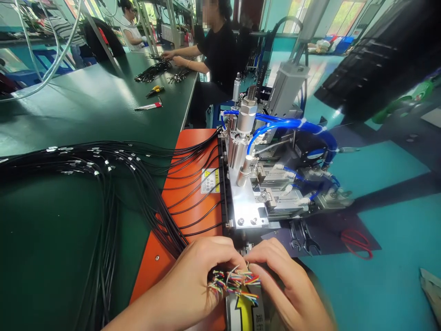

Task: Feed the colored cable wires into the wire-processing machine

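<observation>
Your left hand (193, 280) and right hand (285, 280) meet at the near edge of the orange plate (193, 184), just in front of the pneum. machine (255, 184). Both are on the coloured wire ends (234, 281): stripped leads, red/green/yellow/white, fanned out btwn your hands. Left fingers are curled over and pinch the fan from its left side; right fingertips are pressed together on its right side, thumb tucked under. The wire ends sit right above the yellow arrow label (243, 312).

The black cables (103, 165) sweep in from the left across the green bench (86, 101) and over the orange plate, converging under your left hand. A few run into the machine's left edge, by the warning sticker (210, 180).

Blue air hoses (292, 125) loop over the machine top. On the dark mat (330, 230) to its right lie wrenches (303, 239) and a red loop (356, 241).

Far bkgd, top right: a blue crate (344, 43), contents too small to tell.

Further down the bench: yellow-handled pliers (155, 90), a red-handled tool (149, 106), and a co-worker (217, 50) w/ hands on more black cables.
</observation>
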`<state>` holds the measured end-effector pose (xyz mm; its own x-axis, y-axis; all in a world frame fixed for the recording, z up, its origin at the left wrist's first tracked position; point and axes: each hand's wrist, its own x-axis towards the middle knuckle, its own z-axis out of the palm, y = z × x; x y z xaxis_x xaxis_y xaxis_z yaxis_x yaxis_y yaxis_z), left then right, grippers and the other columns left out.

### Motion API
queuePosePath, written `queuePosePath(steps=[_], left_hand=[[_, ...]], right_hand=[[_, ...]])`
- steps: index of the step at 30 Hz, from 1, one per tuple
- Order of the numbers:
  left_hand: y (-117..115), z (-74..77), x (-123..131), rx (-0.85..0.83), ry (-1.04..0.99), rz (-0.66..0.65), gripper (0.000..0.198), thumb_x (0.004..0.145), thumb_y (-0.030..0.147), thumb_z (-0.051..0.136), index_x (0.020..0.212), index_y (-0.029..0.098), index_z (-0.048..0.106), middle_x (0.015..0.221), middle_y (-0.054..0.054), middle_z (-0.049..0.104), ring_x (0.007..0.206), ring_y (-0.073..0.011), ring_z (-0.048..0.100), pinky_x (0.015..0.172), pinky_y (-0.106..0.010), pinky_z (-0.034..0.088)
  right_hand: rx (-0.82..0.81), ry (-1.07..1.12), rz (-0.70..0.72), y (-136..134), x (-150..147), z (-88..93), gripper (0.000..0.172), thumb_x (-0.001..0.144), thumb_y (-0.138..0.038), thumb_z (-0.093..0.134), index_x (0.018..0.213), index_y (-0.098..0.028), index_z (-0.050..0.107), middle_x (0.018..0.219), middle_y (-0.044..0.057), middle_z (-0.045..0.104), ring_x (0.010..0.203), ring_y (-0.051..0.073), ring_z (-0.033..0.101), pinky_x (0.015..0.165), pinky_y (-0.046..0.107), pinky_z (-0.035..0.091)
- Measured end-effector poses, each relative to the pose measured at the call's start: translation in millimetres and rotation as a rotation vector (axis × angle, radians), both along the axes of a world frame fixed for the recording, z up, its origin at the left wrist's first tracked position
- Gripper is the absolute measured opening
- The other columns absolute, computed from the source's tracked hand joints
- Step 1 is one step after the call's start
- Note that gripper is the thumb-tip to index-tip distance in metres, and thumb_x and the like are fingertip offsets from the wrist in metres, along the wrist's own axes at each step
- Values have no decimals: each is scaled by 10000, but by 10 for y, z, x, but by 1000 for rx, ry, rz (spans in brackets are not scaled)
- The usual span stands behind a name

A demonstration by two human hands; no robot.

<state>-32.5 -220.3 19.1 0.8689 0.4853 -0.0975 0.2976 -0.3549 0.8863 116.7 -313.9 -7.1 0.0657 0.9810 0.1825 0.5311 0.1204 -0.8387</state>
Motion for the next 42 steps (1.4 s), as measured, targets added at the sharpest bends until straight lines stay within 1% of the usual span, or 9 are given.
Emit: queuePosePath(steps=[4, 8, 10, 13, 22, 26, 32, 37, 42], left_hand=[[-7, 13, 3, 21, -40, 16, 135, 731, 40, 506, 714, 145, 588, 666, 36, 508, 605, -85, 473, 550, -168, 335], [3, -3, 6, 4, -38, 23, 164, 724, 14, 502, 718, 154, 587, 679, 42, 513, 617, -80, 479, 553, -164, 335], [6, -19, 5, 5, -33, 27, 169, 720, 12, 505, 726, 158, 590, 681, 44, 517, 618, -80, 481, 554, -165, 334], [4, -39, 4, 19, -40, 34, 162, 718, 18, 512, 728, 159, 592, 674, 44, 516, 614, -80, 481, 553, -167, 333], [-11, -53, 24, 55, -84, 47, 187, 690, -11, 506, 715, 160, 579, 658, 45, 504, 600, -79, 469, 538, -163, 324], [-19, -54, 39, 69, -77, 61, 172, 694, 6, 513, 715, 165, 575, 656, 42, 506, 592, -84, 468, 531, -170, 323], [-49, -140, 35, 114, -78, 65, 116, 734, 71, 526, 743, 174, 580, 685, 21, 529, 610, -108, 481, 535, -196, 331], [9, -249, -11, 307, -120, 38, 260, 805, 87, 476, 1018, 211, 558, 795, -4, 578, 718, -146, 519, 619, -227, 368], [52, -389, -18, 541, -38, 44, 315, 821, 35, 320, 878, 178, 595, 707, -26, 538, 657, -161, 476, 552, -234, 333]], right_hand=[[28, 16, -23, -16, 28, -18, 185, 868, -100, 399, 752, -206, 497, 707, -1, 543, 686, 138, 515, 605, 228, 424], [98, 1, 22, -28, 57, -11, 228, 862, -77, 424, 1008, -230, 509, 846, 2, 583, 803, 135, 537, 701, 211, 438], [70, -14, 88, -31, 73, -15, 243, 871, -77, 420, 1037, -231, 509, 887, 11, 589, 825, 141, 533, 731, 230, 435], [33, -18, 123, -33, 83, -40, 209, 883, -82, 402, 980, -226, 519, 869, 14, 589, 787, 141, 529, 708, 251, 428], [61, -71, 24, -22, 54, -34, 183, 876, -126, 397, 720, -200, 459, 657, -9, 505, 623, 131, 479, 585, 232, 394], [-45, -1, -22, -64, 13, -64, 188, 890, -159, 385, 716, -209, 436, 689, -9, 503, 661, 132, 499, 610, 222, 408], [-17, 19, -166, -144, -121, -248, 185, 903, -153, 328, 756, -214, 423, 703, -9, 475, 655, 134, 504, 618, 231, 419], [153, -143, -259, -64, 7, -484, 169, 875, -82, 327, 807, -208, 416, 734, 3, 459, 673, 144, 461, 625, 266, 400], [285, -185, -284, 50, 99, -807, 178, 844, -46, 340, 800, -205, 405, 727, 0, 454, 665, 144, 444, 600, 280, 381]])
